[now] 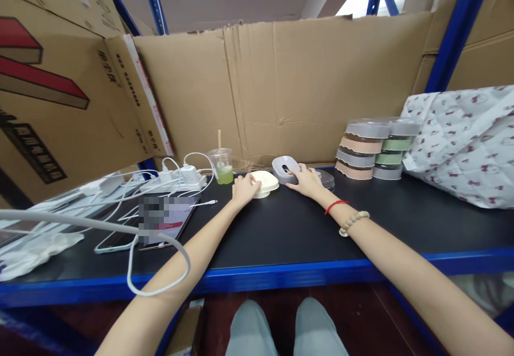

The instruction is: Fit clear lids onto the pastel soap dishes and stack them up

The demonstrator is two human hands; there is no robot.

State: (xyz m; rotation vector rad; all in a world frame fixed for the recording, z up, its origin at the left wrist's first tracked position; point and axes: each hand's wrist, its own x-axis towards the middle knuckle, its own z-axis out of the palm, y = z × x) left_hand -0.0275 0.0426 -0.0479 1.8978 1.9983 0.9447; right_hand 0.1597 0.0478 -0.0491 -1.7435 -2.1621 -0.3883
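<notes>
My left hand (244,189) is at the left side of a cream rounded-square box (268,180) on the black tabletop, its fingers closed on the edge. Just to the right sits a grey rounded piece (286,165), tilted, with a dark opening in its middle. The fingers of my right hand (305,180) close on its right side. A clear plastic cover (326,180) lies flat beyond that hand, partly hidden by it. Around my right wrist are a red string and a beaded bracelet.
Stacked peach, green and grey containers (359,150) stand at the right, beside a patterned quilted bag (466,147). A cup of green drink (225,173) is left of my hands. A power strip (174,183), cables and a tablet (171,217) lie at left. Cardboard (313,88) walls the back.
</notes>
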